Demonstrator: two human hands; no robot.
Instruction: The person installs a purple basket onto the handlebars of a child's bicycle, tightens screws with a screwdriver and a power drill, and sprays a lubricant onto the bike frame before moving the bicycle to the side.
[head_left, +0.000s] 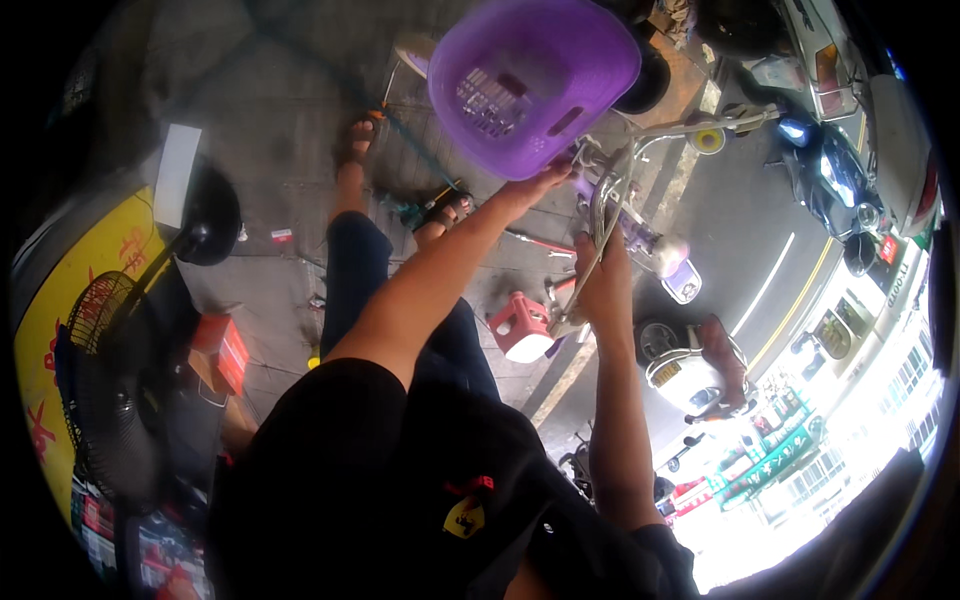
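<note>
The left hand (540,183) touches the purple basket (530,80) with fingers spread apart. The right hand (605,280) is clamped on the bike frame (612,200), near a red stool (522,325).

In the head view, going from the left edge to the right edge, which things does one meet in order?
Black fan → red box → sandalled foot → purple basket, touched by the left hand → right hand gripping the small bicycle's frame → dark blue scooter.
</note>
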